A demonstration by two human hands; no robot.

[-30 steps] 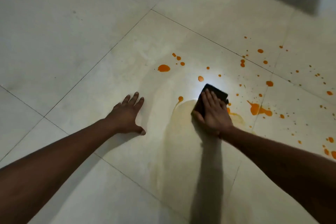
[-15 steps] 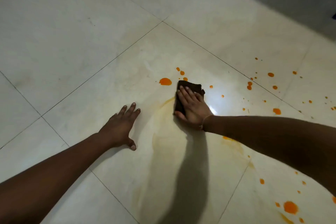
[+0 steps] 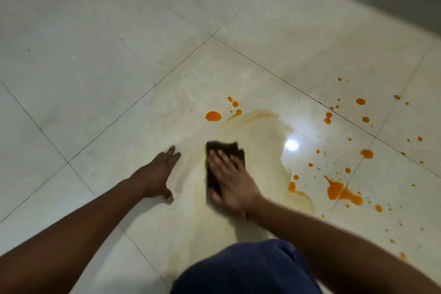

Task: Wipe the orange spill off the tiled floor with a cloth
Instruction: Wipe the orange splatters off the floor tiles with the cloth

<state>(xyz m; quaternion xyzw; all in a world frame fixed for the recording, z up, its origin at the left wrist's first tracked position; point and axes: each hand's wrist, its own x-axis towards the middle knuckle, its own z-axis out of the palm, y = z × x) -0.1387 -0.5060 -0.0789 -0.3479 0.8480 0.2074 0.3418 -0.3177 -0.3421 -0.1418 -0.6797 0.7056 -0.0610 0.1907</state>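
1. The dark brown folded cloth (image 3: pixel 225 146) lies flat on the glossy cream tiled floor (image 3: pixel 95 55), near the middle of the view at the near-left edge of a pale yellowish smear (image 3: pixel 257 131). It looks soft, light and limp. Damp with liquid, it would likely slide easily on the polished tile. It is best managed by pressing down on its top face with a flat palm rather than pinching an edge, which would probably let it bunch up.
2. The right hand (image 3: pixel 229 184) lies on top of the cloth with its fingers (image 3: pixel 216 159) straight and spread, pressing it to the floor. The hand is blurred, and nothing is curled round the cloth as far as shows.
3. The left hand (image 3: pixel 158 174) rests palm-down on the bare tile just beside the cloth. Its fingers are extended and it holds nothing, apparently bracing the body.
4. The orange spill remains as a large drop (image 3: pixel 213 116) beyond the cloth and as splashes (image 3: pixel 335 190) and specks to the right.
5. A knee in dark blue fabric (image 3: pixel 245 267) shows at the bottom edge.
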